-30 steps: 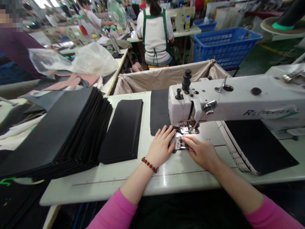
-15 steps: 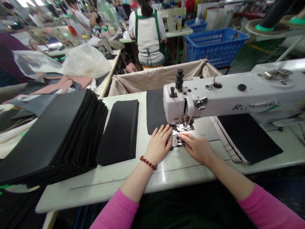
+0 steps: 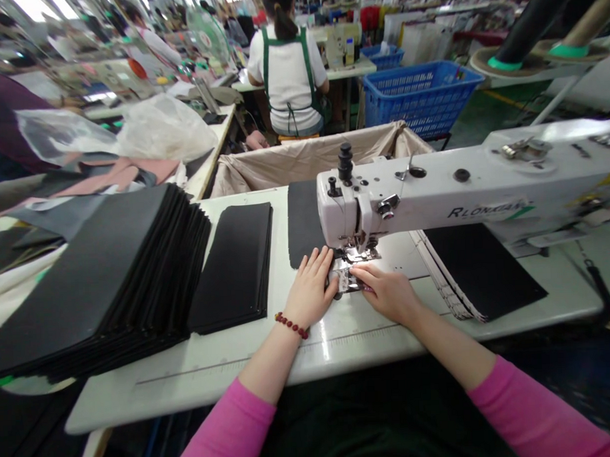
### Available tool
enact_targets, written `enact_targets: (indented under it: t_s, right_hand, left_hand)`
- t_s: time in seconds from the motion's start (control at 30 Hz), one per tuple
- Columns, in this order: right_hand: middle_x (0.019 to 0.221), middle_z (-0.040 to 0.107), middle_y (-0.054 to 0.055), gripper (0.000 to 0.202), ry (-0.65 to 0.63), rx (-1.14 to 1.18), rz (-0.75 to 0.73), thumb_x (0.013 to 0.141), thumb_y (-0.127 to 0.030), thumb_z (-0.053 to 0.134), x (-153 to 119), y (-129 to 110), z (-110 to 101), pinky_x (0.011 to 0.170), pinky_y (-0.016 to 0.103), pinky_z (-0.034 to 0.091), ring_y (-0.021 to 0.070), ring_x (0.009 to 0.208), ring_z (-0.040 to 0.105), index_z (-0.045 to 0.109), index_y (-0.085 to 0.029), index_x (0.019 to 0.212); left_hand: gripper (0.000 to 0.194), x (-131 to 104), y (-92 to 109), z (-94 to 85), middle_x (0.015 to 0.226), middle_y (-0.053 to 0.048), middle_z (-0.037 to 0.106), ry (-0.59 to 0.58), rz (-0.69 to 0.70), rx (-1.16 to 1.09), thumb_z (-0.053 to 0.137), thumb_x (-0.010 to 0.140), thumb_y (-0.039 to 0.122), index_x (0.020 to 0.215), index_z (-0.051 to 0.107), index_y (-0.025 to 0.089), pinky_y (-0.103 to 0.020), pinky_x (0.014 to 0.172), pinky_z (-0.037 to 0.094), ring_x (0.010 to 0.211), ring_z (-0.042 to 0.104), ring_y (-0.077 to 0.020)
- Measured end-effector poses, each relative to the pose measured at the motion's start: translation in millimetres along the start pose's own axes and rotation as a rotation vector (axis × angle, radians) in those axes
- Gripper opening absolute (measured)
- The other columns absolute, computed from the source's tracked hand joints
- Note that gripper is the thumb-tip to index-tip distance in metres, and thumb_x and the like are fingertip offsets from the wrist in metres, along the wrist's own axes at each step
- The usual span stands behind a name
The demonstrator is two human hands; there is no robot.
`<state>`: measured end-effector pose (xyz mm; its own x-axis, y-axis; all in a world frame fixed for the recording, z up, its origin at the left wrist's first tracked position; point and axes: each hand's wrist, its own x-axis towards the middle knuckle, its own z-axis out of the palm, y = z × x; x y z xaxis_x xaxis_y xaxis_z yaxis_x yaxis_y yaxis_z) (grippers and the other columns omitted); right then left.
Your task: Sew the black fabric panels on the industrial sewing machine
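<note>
My left hand [image 3: 311, 288] lies flat with its fingers stretched out, left of the needle area of a white sewing machine [image 3: 414, 201]. Its fingertips touch the near edge of a black panel [image 3: 303, 222], which runs partly behind the machine head. My right hand [image 3: 390, 293] rests by the metal needle plate [image 3: 345, 280], index finger pointing toward the presser foot [image 3: 360, 253]. Its other fingers are curled; a small pinkish bit shows under them, too small to name. Under the machine arm, to the right, lies a stack of black panels with pale edges [image 3: 481, 269].
On the left stand a tall stack of black panels [image 3: 101, 262] and a lower black stack [image 3: 236, 264]. Behind the table are a fabric-lined bin [image 3: 303, 163], a blue basket [image 3: 420, 94] and a seated person [image 3: 289, 76]. Thread cones [image 3: 533, 34] stand at upper right.
The whole view has shifted slightly, so most things sit a little further left. Both hands keep nearly the same place beside the presser foot.
</note>
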<state>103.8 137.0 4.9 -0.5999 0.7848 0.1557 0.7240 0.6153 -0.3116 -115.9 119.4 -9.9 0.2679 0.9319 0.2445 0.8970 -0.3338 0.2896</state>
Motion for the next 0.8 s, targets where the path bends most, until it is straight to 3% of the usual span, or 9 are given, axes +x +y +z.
enact_targets:
  t_s: [0.1,0.23,0.33,0.4,0.47,0.53,0.63,0.73,0.8]
  right_hand:
    - [0.138,0.056,0.004,0.044,-0.003,0.014,-0.006,0.09,-0.02,0.047,0,0,-1,0.082,0.03,0.051,0.0189,0.113,0.06,0.051,-0.026,0.134]
    - [0.138,0.056,0.004,0.045,0.003,0.032,-0.008,0.089,-0.021,0.048,-1,1,-2,0.083,0.03,0.051,0.0202,0.112,0.06,0.052,-0.025,0.133]
    - [0.137,0.056,0.004,0.044,0.02,0.036,0.0,0.09,-0.021,0.048,-3,2,-2,0.083,0.03,0.051,0.0207,0.109,0.061,0.052,-0.024,0.133]
    - [0.137,0.056,0.006,0.044,0.025,0.032,-0.005,0.09,-0.022,0.049,-4,3,-3,0.083,0.03,0.051,0.021,0.108,0.061,0.051,-0.024,0.134]
    - [0.139,0.055,0.006,0.045,0.018,0.021,-0.018,0.091,-0.024,0.048,-5,3,-4,0.083,0.031,0.05,0.0213,0.109,0.061,0.05,-0.023,0.136]
    - [0.141,0.053,0.005,0.044,-0.008,0.002,-0.037,0.092,-0.025,0.047,-5,2,-7,0.083,0.031,0.05,0.0215,0.108,0.062,0.05,-0.024,0.136]
    - [0.146,0.048,0.002,0.049,-0.085,-0.014,-0.091,0.092,-0.025,0.047,-6,-5,-12,0.081,0.033,0.051,0.021,0.103,0.064,0.046,-0.028,0.14]
    - [0.149,0.044,-0.001,0.054,-0.157,0.012,-0.162,0.092,-0.025,0.046,-16,-17,-17,0.082,0.034,0.053,0.0201,0.103,0.065,0.04,-0.032,0.145]
    - [0.148,0.045,0.0,0.054,-0.191,0.028,-0.163,0.092,-0.025,0.045,-31,-26,-19,0.082,0.035,0.053,0.0211,0.104,0.065,0.041,-0.032,0.145]
  left_hand:
    - [0.058,4,-1,-0.8,0.155,-0.01,0.031,-0.004,-0.015,0.014,0.043,0.097,0.035,0.15,0.026,0.017,-0.05,0.118,0.02,0.145,0.023,-0.0277]
    - [0.06,-4,12,-15.0,0.134,-0.013,0.053,0.001,-0.07,0.067,0.047,0.095,0.044,0.147,0.034,0.016,-0.05,0.116,0.023,0.129,0.045,-0.0296]
    - [0.071,-36,36,-26.5,0.119,-0.014,0.058,-0.016,-0.112,0.1,0.051,0.089,0.06,0.142,0.042,0.015,-0.053,0.11,0.03,0.119,0.051,-0.0332]
    - [0.083,-68,53,-29.7,0.132,-0.017,0.051,-0.056,-0.086,0.098,0.058,0.081,0.066,0.143,0.04,0.014,-0.054,0.109,0.032,0.127,0.043,-0.0366]
    - [0.084,-103,65,-31.6,0.148,-0.016,0.038,-0.102,-0.031,0.12,0.066,0.081,0.054,0.147,0.034,0.015,-0.054,0.111,0.032,0.136,0.034,-0.0368]
    - [0.066,-134,69,-37.6,0.151,-0.011,0.038,-0.154,0.005,0.157,0.06,0.087,0.026,0.148,0.033,0.02,-0.049,0.11,0.035,0.137,0.036,-0.0308]
    - [0.063,-166,61,-64.2,0.14,-0.002,0.054,-0.267,0.091,0.153,0.044,0.085,0.002,0.143,0.042,0.028,-0.038,0.105,0.043,0.125,0.052,-0.0211]
    - [0.057,-180,48,-112.1,0.131,0.003,0.061,-0.4,0.332,0.075,0.047,0.088,0.013,0.141,0.044,0.031,-0.032,0.109,0.04,0.118,0.058,-0.0168]
    - [0.05,-185,40,-148.6,0.127,0.004,0.064,-0.384,0.448,0.058,0.045,0.091,0.023,0.14,0.045,0.034,-0.037,0.119,0.026,0.122,0.056,-0.0176]
